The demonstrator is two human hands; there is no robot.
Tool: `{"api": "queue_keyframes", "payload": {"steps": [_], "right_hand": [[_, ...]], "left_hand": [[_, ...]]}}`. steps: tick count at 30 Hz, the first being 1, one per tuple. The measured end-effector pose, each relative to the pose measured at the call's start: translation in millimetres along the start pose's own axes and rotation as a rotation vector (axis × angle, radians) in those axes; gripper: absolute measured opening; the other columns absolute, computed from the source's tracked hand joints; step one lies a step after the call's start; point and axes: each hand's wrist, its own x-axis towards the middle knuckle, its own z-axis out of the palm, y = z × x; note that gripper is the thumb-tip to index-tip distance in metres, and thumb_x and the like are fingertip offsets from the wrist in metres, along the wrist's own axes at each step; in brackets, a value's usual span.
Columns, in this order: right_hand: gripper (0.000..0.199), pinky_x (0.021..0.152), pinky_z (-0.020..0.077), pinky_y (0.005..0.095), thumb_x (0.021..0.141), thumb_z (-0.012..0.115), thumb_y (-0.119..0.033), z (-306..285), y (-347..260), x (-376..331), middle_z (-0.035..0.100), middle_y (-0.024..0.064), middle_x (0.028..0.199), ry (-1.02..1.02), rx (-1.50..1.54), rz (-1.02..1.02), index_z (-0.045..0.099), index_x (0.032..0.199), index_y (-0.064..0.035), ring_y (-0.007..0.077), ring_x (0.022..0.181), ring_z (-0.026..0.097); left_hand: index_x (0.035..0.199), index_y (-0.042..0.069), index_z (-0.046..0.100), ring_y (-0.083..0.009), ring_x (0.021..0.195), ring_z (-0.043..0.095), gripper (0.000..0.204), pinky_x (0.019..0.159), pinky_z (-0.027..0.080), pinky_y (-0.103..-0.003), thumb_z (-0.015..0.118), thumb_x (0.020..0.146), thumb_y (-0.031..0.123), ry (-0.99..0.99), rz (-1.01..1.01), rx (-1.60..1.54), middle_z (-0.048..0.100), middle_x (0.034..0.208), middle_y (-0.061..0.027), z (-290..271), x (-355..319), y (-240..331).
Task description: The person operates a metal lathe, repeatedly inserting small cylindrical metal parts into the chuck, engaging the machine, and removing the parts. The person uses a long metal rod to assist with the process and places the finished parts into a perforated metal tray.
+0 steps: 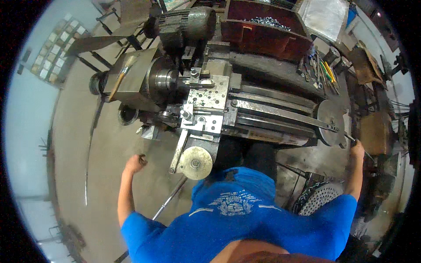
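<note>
I look down on a grey metal lathe [263, 109]. My left hand [133, 163] is out to the lower left of the machine with its fingers curled around a small dark part [142, 159]. My right hand [358, 149] reaches to the right end of the lathe and grips the thin handle [351, 138] sticking out of the round tailstock handwheel [331, 122]. The chuck [162, 81] sits at the left, the pale tool slide [206, 105] beside it. A round cream handwheel [195, 163] faces me at the front.
A dark red bin [263, 35] with small metal nuts stands behind the lathe. Pencils and hand tools [324, 72] lie at the back right. A motor [188, 24] sits above the headstock. A perforated round seat [320, 197] is at my right, a long rod [169, 199] leans below.
</note>
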Motion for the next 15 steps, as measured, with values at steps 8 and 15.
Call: {"api": "queue_keyframes", "payload": {"steps": [8,15], "right_hand": [[0.031,0.079,0.0451,0.0431,0.071,0.053,-0.019,27.3,11.2,-20.4,0.059,0.0184,0.1,-0.027,-0.026,0.047,0.055,0.098,-0.0046,0.0354,0.095,0.056],[0.052,0.073,0.0473,0.0425,0.064,0.063,-0.031,80.8,19.3,-122.9,0.062,0.0157,0.093,0.211,0.092,0.153,0.056,0.112,-0.0126,0.0345,0.085,0.06]], "left_hand": [[0.114,-0.002,0.052,-0.0162,0.09,0.057,0.039,0.081,0.045,-0.03,0.062,0.081,0.016,-0.337,0.276,-0.696,0.062,0.095,-0.0093,0.9,-133.9,109.5],[0.104,0.004,0.06,-0.0191,0.082,0.062,0.029,0.074,0.047,-0.031,0.06,0.08,0.021,-0.23,0.319,-0.449,0.065,0.088,-0.0116,50.7,-146.0,138.3]]}}
